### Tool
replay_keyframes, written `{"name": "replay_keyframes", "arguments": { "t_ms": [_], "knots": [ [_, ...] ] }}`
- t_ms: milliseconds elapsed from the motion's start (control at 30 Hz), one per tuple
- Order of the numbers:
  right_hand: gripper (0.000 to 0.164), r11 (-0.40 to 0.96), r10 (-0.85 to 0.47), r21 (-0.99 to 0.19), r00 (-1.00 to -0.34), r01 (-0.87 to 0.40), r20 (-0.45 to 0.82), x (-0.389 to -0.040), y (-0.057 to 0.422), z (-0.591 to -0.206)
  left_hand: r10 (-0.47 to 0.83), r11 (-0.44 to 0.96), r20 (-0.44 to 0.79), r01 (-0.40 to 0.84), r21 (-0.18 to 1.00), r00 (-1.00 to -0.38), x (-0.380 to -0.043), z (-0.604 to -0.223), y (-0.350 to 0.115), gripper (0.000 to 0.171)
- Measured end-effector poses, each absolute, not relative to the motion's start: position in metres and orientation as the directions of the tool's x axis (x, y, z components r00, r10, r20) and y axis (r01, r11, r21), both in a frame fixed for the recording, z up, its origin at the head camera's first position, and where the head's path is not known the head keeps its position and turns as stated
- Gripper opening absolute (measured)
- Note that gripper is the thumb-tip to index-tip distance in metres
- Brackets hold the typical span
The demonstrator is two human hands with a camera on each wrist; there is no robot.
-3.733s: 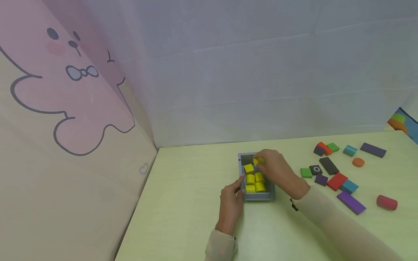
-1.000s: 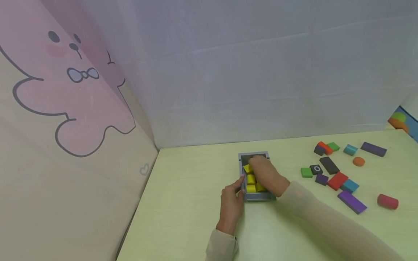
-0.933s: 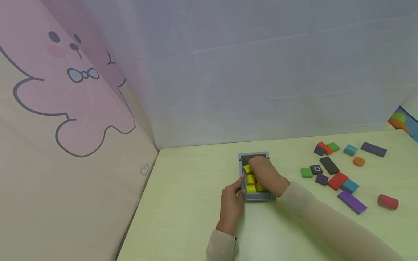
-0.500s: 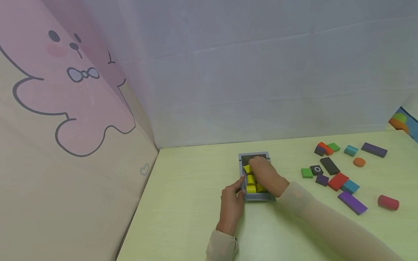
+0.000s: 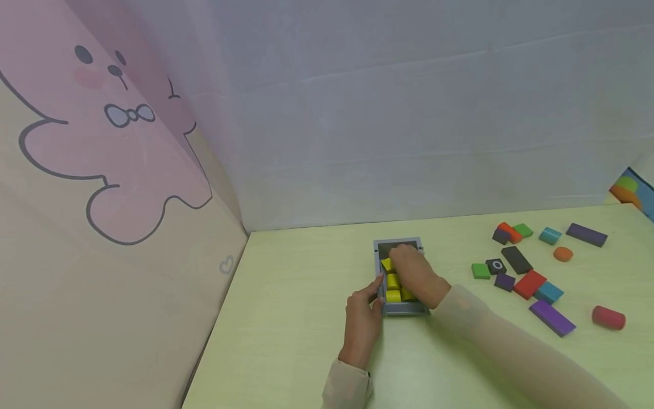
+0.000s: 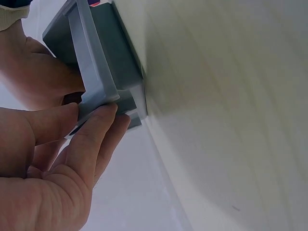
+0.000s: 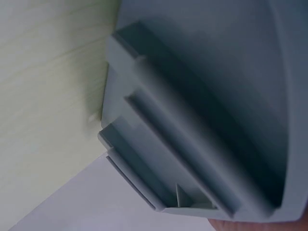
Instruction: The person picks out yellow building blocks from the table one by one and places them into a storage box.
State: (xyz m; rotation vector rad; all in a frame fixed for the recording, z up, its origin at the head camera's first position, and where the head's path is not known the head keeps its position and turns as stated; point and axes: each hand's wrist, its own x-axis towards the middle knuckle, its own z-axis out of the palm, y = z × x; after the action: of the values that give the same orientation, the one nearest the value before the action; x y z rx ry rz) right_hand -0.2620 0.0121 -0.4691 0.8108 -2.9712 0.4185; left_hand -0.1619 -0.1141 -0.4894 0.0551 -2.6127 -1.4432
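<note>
A small grey plastic box point(image 5: 405, 308) stands on the table with several yellow blocks point(image 5: 393, 282) inside. My left hand point(image 5: 361, 319) is at its left side; in the left wrist view the thumb and fingers point(image 6: 91, 139) pinch the rim of the grey box point(image 6: 108, 53). My right hand point(image 5: 415, 274) reaches down into the box, over the right-hand blocks. Its fingertips are hidden inside, so I cannot tell whether they hold a block. The right wrist view is filled mostly by the outer wall of the box point(image 7: 192, 125).
To the right lie loose blocks: a red one point(image 5: 529, 283), a purple bar point(image 5: 552, 317), a black bar point(image 5: 516, 259), a green block point(image 5: 481, 271) and a dark pink cylinder point(image 5: 608, 317). A pale curtain point(image 5: 409, 125) rises behind the table point(image 5: 296, 295).
From above the far part of the box, my right hand has lowered into it with a yellow block, now out of sight. For the last second both hands stay nearly still.
</note>
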Motion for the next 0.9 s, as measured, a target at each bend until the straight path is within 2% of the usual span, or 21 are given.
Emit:
{"name": "replay_keyframes", "arguments": {
  "t_ms": [900],
  "knots": [
    [0.012,0.851,-0.461,-0.267,-0.887,-0.452,0.032,-0.2655,0.0064,-0.469,-0.111,0.545,0.111,0.033,0.838,-0.988,-0.1622,-0.4872,-0.1135,0.049]
  ]
}}
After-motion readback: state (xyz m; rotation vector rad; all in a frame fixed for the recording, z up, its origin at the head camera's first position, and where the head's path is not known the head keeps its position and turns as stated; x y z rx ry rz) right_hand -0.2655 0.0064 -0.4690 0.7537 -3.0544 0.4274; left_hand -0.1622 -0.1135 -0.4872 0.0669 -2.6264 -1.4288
